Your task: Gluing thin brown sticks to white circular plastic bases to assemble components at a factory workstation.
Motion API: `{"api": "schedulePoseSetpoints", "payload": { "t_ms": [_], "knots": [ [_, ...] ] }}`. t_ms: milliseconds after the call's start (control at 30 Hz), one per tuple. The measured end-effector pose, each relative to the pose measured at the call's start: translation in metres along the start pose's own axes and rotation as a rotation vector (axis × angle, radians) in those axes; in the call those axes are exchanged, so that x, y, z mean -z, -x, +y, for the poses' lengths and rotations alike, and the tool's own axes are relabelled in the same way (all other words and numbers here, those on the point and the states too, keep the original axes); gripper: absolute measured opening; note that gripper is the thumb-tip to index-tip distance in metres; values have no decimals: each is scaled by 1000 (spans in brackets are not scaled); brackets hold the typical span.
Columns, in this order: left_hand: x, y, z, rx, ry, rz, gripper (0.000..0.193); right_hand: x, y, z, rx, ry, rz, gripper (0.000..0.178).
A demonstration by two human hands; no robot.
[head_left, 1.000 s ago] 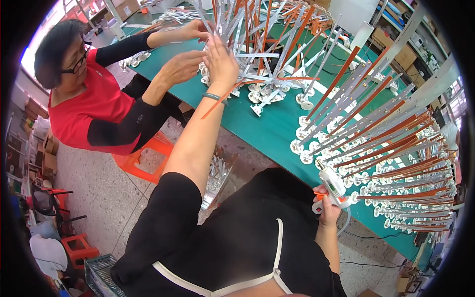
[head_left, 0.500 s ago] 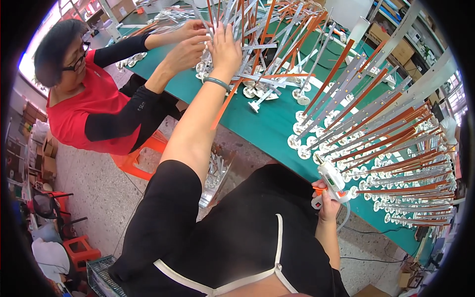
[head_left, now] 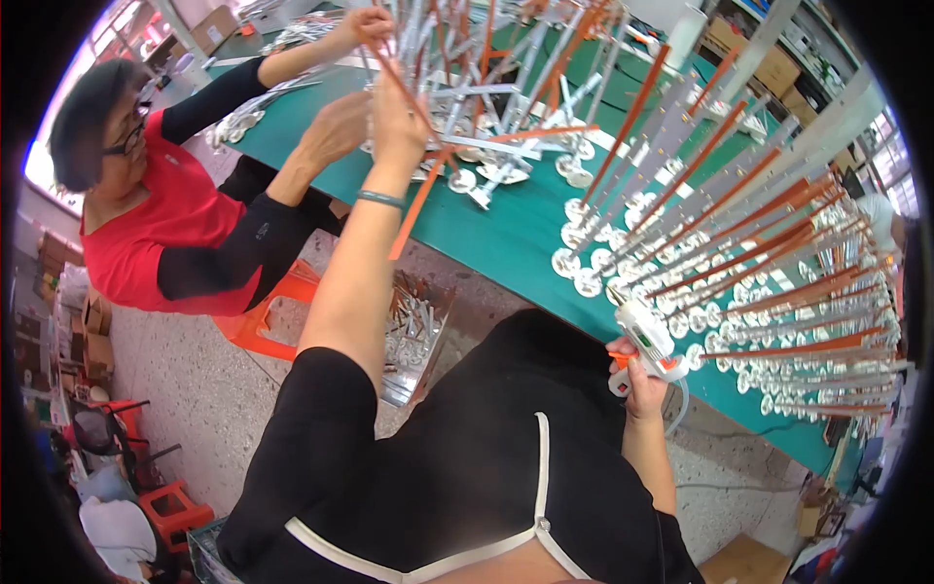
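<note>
My left hand [head_left: 397,127] reaches far forward over the green table, fingers closed and a little blurred among upright metal strips. A thin reddish-brown strip [head_left: 394,70] passes in front of it; what the hand grips is hidden. Close by are a co-worker's two hands, one raised to the strip's upper end [head_left: 370,23] and the other blurred [head_left: 336,128]. My right hand [head_left: 644,391] is wrapped round the handle of a white hot glue gun [head_left: 646,331] with an orange trigger. Its nozzle points up-left, beside the standing strips.
Rows of grey and brown strips on round white bases [head_left: 587,282] fill the right of the green table [head_left: 506,255]. A co-worker in red [head_left: 156,214] sits left near an orange stool [head_left: 268,316]. A metal bin of strips [head_left: 413,341] stands below the table edge.
My left hand has drawn back toward me and left, its fingers now closing. The co-worker's hands have separated, one rising with the brown strip. The glue gun stays in my right hand.
</note>
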State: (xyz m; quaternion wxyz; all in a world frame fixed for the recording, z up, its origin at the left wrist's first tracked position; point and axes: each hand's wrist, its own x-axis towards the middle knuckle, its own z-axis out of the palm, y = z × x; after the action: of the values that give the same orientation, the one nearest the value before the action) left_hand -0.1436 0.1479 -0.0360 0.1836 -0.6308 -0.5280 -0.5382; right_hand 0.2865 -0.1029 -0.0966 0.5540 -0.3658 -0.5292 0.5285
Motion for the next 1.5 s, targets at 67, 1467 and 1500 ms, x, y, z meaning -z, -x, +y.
{"api": "schedulePoseSetpoints", "payload": {
  "t_ms": [67,1467,1500],
  "knots": [
    [12,7,3,-14,-66,-62,62,2,-2,-3,-28,-15,-9,21],
    [56,148,399,-348,1226,-1633,36,33,133,-67,75,73,331,56],
    [56,151,400,-392,1190,-1600,36,34,134,-71,95,56,345,54]
  ]
}}
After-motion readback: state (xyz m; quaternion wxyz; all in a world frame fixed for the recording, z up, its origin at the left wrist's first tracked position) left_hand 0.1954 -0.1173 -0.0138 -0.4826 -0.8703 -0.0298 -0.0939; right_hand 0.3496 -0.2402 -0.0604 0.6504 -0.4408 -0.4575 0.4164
